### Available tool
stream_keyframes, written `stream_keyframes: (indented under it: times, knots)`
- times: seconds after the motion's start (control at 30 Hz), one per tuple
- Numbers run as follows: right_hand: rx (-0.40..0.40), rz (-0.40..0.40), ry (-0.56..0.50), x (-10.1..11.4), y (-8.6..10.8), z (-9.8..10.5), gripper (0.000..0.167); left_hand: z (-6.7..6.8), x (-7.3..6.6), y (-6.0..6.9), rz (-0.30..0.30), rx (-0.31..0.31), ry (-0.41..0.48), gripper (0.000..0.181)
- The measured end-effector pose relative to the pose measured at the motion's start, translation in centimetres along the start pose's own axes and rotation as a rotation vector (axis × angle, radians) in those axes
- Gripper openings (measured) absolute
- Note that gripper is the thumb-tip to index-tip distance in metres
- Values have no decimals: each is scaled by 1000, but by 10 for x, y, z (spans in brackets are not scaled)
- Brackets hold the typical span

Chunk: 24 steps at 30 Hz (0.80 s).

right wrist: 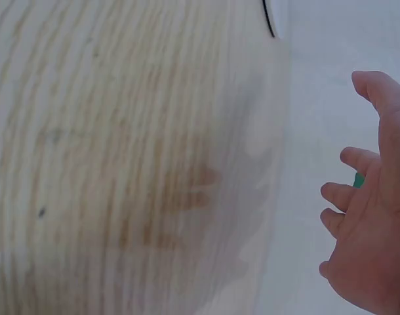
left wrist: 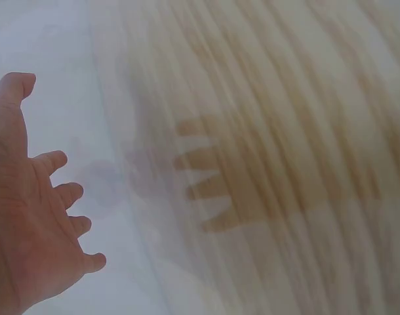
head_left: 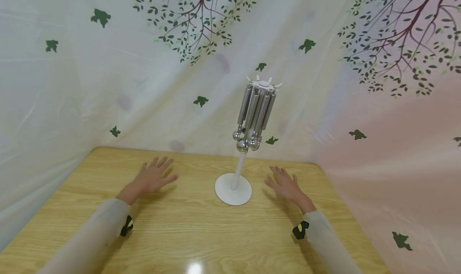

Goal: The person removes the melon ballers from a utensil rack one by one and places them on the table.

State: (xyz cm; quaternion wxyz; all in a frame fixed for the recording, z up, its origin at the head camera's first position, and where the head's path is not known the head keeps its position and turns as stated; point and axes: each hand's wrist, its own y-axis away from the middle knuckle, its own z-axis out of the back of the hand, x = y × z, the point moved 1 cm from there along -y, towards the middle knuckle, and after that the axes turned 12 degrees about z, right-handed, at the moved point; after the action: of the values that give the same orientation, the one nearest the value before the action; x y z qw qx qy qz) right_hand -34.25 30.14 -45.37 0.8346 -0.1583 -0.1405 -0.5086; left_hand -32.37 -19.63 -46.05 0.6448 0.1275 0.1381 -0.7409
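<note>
A white stand with a round base [head_left: 233,189] stands on the wooden table, several shiny metal tubes [head_left: 256,110] and silver balls [head_left: 242,146] hanging around its top. To the left of the base, my left hand [head_left: 152,177] is held over the table with fingers spread, holding nothing. My right hand [head_left: 286,187] is to the right of the base, fingers apart and nothing in it. In the left wrist view the left hand [left wrist: 39,216] casts a shadow on the wood. The right wrist view shows the right hand [right wrist: 377,216] with slightly bent fingers, touching nothing.
The wooden table [head_left: 201,234] has its far edge just beyond the stand. Behind it hangs a pale cloth [head_left: 162,86] printed with branches and green leaf or bird shapes; it also runs along the right side. A black device sits at each wrist.
</note>
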Motion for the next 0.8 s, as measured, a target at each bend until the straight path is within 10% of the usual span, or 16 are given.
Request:
stream_keyframes:
  times: [0.3,0.8]
  knots:
    - [-53,71,-106,8,-8,10,72,-11,-36,-15,-70,-22,121,80]
    - [-113,210,-616,62,-37,20,67,-51,-124,-34,-104,152,768,71]
